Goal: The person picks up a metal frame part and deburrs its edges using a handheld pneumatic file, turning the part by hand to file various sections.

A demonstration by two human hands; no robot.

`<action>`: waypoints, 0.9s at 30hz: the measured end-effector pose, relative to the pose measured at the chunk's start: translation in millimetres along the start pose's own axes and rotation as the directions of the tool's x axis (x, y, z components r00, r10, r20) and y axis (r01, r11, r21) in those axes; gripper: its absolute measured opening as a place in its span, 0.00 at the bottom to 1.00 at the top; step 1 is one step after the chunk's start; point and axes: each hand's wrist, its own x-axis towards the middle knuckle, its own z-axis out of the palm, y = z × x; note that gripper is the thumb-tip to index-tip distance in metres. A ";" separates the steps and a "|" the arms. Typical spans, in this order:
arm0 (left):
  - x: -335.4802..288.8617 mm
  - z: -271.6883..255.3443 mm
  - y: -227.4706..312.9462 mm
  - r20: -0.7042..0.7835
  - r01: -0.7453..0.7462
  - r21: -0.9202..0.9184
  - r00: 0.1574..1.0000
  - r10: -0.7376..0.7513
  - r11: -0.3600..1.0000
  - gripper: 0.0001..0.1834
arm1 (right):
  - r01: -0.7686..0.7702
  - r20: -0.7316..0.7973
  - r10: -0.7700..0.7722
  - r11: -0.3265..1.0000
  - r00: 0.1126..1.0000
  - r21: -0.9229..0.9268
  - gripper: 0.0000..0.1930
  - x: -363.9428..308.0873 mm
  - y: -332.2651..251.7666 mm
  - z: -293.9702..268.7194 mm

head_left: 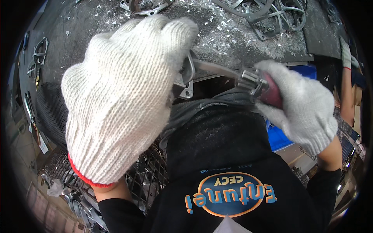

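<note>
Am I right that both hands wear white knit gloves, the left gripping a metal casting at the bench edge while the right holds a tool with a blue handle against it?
Not quite: in the head view the tool in the right hand has a dark red handle, not blue. The rest holds: both gloves are white knit, and the left hand grips the metal casting at the bench edge.

A dark grey workbench (97,23) filled the upper part of the frame, its top strewn with pale metal shavings (229,31). Grey cast metal frames (268,15) lay piled at the upper right, another casting (143,6) at the top centre, and small tools (39,54) at the far left.
</note>
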 end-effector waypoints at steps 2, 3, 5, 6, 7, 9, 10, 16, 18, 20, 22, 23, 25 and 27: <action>-4.0 -0.6 -1.5 -0.020 0.006 -0.053 1.000 -0.007 0.999 0.34 | -0.078 0.123 0.074 0.996 0.990 0.033 0.31 -3.4 -7.5 2.5; -2.3 6.4 -1.5 -0.042 -0.004 -0.120 0.999 -0.001 0.993 0.34 | -0.085 0.124 0.078 0.995 0.989 0.048 0.30 -5.0 -5.3 11.4; -1.5 30.8 -9.0 -0.074 -0.014 -0.237 0.997 -0.003 0.971 0.34 | -0.079 0.179 0.037 0.970 0.983 0.231 0.26 -5.4 0.9 21.2; -24.7 14.1 -18.9 -0.098 0.026 -0.227 0.994 -0.049 0.973 0.33 | -0.022 0.235 -0.038 0.969 0.971 0.246 0.27 -3.5 -8.7 10.7; -24.2 31.1 -24.8 -0.163 -0.032 -0.295 0.986 -0.017 0.955 0.33 | -0.050 0.234 -0.008 0.969 0.972 0.240 0.27 -7.0 -5.1 16.2; -30.5 47.6 -36.3 -0.125 -0.006 -0.210 0.992 -0.020 0.978 0.37 | -0.057 0.240 -0.031 0.934 0.970 0.353 0.29 -14.1 4.7 26.4; -36.3 45.3 -42.1 -0.071 0.033 -0.311 0.996 -0.058 0.950 0.39 | -0.087 0.282 -0.019 0.930 0.959 0.357 0.30 -17.2 6.9 25.0; -61.6 25.5 -73.4 0.234 0.240 -0.743 0.968 -0.094 0.625 0.61 | -0.065 0.013 0.066 0.919 0.998 0.388 0.31 -28.3 11.5 29.8; -53.4 34.1 -54.0 0.089 0.162 -0.577 0.987 -0.136 0.800 0.49 | -0.097 -0.058 0.123 0.936 0.991 0.337 0.32 -25.8 12.1 29.1; -49.4 51.6 -40.7 -0.081 0.123 -0.392 0.983 -0.168 0.912 0.35 | -0.057 -0.116 0.100 0.943 0.988 0.327 0.31 -28.0 10.6 28.3; -48.7 60.6 -32.5 -0.176 0.134 -0.511 0.951 -0.255 0.849 0.32 | -0.096 -0.055 0.128 0.913 0.990 0.397 0.31 -26.9 10.6 25.2; -51.7 66.6 -29.6 -0.262 0.120 -0.587 0.908 -0.328 0.801 0.32 | -0.088 -0.062 0.123 0.912 0.990 0.401 0.31 -23.6 9.8 21.3; -54.0 71.9 -31.0 -0.414 0.042 -0.518 0.862 -0.293 0.854 0.42 | -0.036 0.052 0.013 0.884 0.999 0.466 0.32 -19.2 9.2 18.8; -56.3 82.6 -34.9 -0.416 0.040 -0.516 0.862 -0.290 0.856 0.48 | 0.001 0.041 -0.024 0.879 0.999 0.477 0.32 -16.8 8.6 21.2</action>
